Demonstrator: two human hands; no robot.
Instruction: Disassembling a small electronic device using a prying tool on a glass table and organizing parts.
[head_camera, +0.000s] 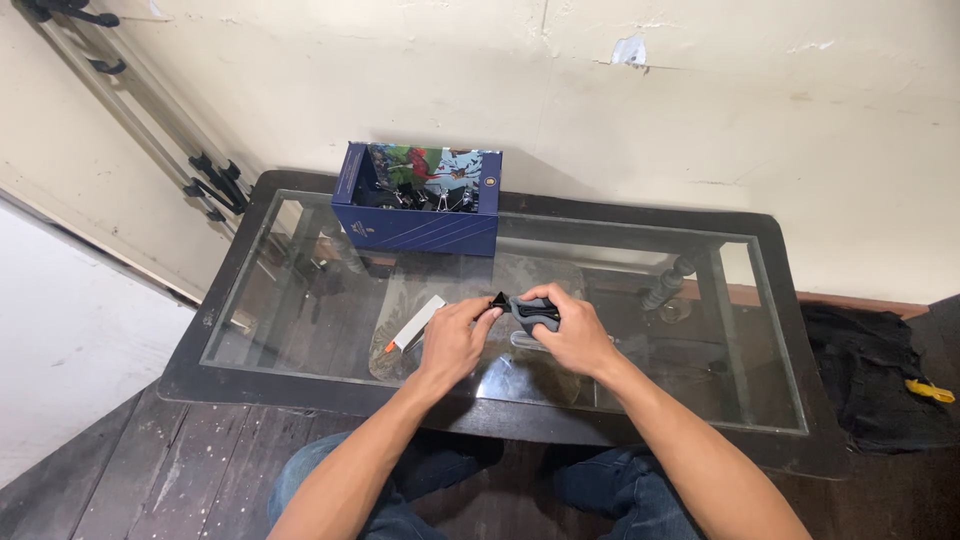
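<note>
My left hand (455, 338) pinches a small black binder clip (499, 300) between thumb and fingertips above the glass table top (620, 330). Beside it, my right hand (568, 332) grips a grey and black handheld object (535, 311), whose front end meets the clip. Both hands hover close together over the middle of the table. A white flat strip with an orange tip (416, 325) lies on the glass just left of my left hand.
An open blue cardboard box (420, 222) holding several black clips stands at the table's back left. The table has a dark wooden frame (190, 350). A black cloth (865, 365) with a yellow item lies on the floor at right. Cream walls close behind.
</note>
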